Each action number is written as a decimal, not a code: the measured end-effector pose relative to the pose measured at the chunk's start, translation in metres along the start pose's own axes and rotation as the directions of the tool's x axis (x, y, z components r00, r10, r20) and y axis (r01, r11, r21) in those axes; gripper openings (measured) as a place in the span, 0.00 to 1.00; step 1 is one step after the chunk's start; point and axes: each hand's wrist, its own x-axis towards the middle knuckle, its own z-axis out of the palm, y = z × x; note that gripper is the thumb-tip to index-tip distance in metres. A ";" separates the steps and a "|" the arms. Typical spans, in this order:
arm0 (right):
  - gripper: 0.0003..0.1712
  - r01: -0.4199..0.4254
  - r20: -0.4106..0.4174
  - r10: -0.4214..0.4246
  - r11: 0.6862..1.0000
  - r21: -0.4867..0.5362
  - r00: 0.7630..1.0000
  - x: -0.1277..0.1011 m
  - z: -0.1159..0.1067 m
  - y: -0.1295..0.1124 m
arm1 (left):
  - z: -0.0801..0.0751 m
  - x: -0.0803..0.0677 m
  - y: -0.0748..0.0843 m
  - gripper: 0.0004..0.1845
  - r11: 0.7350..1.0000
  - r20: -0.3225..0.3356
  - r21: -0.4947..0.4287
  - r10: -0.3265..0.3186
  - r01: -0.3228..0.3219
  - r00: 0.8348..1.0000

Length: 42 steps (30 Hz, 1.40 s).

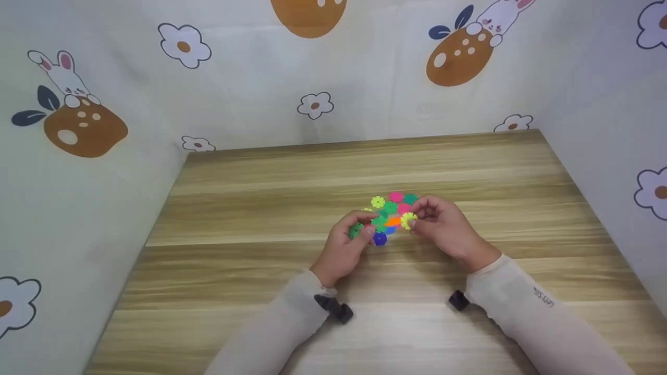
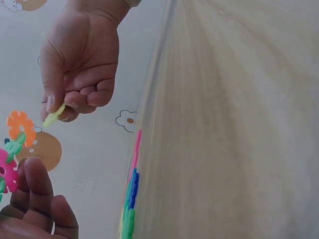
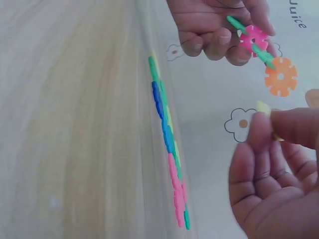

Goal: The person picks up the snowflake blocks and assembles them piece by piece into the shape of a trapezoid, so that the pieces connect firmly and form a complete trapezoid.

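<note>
The head view looks forward and down from above the wooden bench (image 1: 260, 208), taking in both forearms and the patterned cloth walls. Each wrist view sits low and close, skimming the bench edge-on toward the opposite hand at 12 o'clock. All three share the coloured plastic discs (image 1: 388, 221) between the hands.
</note>
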 end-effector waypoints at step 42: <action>0.07 0.233 0.008 -0.233 0.972 0.031 0.972 -0.006 0.006 0.004 | 0.000 -0.001 0.009 0.14 0.998 0.062 0.038 -0.050 0.048 0.997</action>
